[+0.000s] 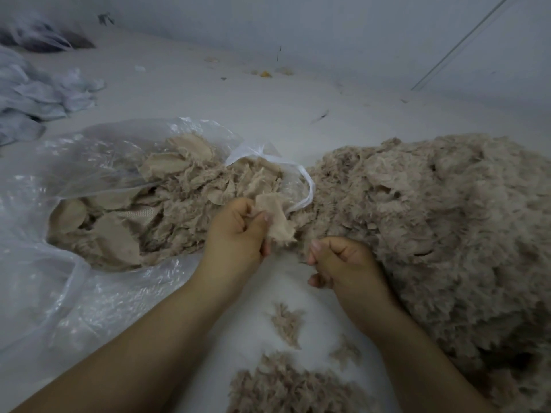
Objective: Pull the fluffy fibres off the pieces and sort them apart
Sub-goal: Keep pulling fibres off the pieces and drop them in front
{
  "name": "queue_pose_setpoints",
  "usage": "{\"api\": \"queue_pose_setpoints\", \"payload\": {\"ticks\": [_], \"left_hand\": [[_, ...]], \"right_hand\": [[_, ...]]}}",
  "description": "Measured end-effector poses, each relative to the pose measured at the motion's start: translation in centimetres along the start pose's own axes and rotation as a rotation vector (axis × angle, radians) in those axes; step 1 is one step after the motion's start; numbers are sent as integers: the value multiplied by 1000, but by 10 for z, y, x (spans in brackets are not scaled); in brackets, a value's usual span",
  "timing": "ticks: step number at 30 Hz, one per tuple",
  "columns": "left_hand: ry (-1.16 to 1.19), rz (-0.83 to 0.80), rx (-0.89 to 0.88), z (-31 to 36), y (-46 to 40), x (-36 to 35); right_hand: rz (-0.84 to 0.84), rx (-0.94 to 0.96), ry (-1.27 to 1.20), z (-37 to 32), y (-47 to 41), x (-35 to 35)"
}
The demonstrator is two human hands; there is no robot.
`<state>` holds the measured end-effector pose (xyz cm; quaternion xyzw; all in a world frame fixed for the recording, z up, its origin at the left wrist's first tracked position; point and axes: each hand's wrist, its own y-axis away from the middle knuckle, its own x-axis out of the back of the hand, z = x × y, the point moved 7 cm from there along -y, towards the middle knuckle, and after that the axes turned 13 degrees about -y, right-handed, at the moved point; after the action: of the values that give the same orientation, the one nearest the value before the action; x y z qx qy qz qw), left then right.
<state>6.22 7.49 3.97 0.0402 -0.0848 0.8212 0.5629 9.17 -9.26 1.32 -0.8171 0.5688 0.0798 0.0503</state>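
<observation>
Left hand [238,231] pinches a beige fabric scrap [275,222] between thumb and curled fingers; the scrap hangs toward the right hand, frayed fluff along its lower edge. Right hand [343,263] is fisted just beside and below it, thumb against forefinger; can't tell if it holds a tuft, any fibre there is hidden in the fist.

Handling, judged: the scrap is very light, limp and thin, with no stiffness, so it folds wherever it's held. Fluff looks loosely anchored and should tear off in small tufts. Dry and fuzzy, not slippery. Best grip: pinch the bare woven backing near its edge with the left, take the fluff close to its roots with the right, pull apart in short tugs. Grabbing the fibre tips likely just sheds wisps.

Clear plastic bag [98,162], beyond and left of the left hand, holds scraps. Big pile of fluffy fibre [447,210] touches the right hand's far side. Small loose tufts [286,326] lie between the forearms.
</observation>
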Motion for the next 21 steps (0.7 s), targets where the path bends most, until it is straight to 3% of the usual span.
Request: {"api": "queue_pose_setpoints", "payload": {"ticks": [4, 7, 10, 17, 21], "left_hand": [[26, -62, 26, -2, 0, -2], [72, -178, 19, 1, 5, -14], [85, -213, 19, 5, 10, -22], [129, -2, 92, -3, 4, -4], [-58, 221, -45, 10, -12, 30]], "right_hand": [[-6, -10, -106, -1, 1, -3], [-66, 7, -34, -4, 3, -9], [-23, 24, 8, -5, 4, -5], [52, 13, -31, -1, 1, 2], [-24, 29, 94, 3, 2, -2]]}}
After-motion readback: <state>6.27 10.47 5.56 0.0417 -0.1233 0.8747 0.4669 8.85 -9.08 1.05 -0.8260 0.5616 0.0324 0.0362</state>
